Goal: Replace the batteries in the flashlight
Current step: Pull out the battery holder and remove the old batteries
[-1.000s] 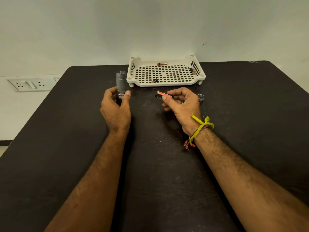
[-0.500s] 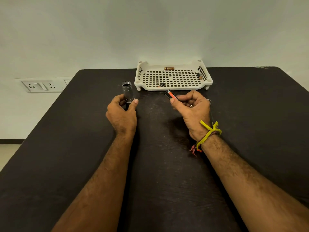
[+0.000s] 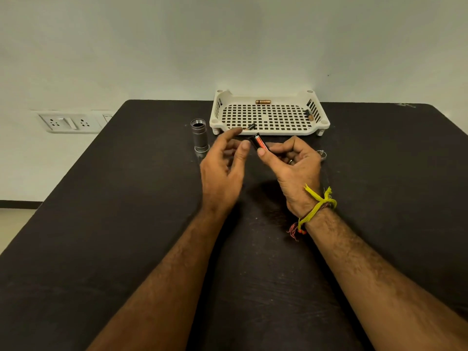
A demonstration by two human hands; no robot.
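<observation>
- The flashlight (image 3: 199, 136) body stands upright on the table (image 3: 101, 224), open end up, just beside the front left corner of the white tray (image 3: 268, 133) near the table's far edge. Nothing steadies it, so a brush from the nearby left hand (image 3: 222, 171) could probably tip it and send it rolling.
- The right hand (image 3: 291, 168) pinches 1 red-and-black battery (image 3: 258, 142) between thumb and forefinger, tilted, above the table in front of the tray. The hold is on only 1 end, so the battery could slip while it passes between hands.
- The left hand's fingers are spread and hold nothing; its thumb tip sits just beside the battery. Whether they touch cannot be told.
- If the battery goes in the wrong way round, the light would likely not work; its polarity marks are too small to read here.
- A small metal piece (image 3: 321, 154), perhaps the cap, lies on the table behind the right hand and could be knocked aside.
- 3 more batteries lie in the tray: 1 at its far edge (image 3: 262, 101), 1 by its right wall (image 3: 309, 115), 1 at its front (image 3: 250, 127). Used and fresh cells could be confused.
- Compared with 0.5 s ago, the left hand has let go of the flashlight and moved right towards the battery; the right hand's grip is unchanged.
</observation>
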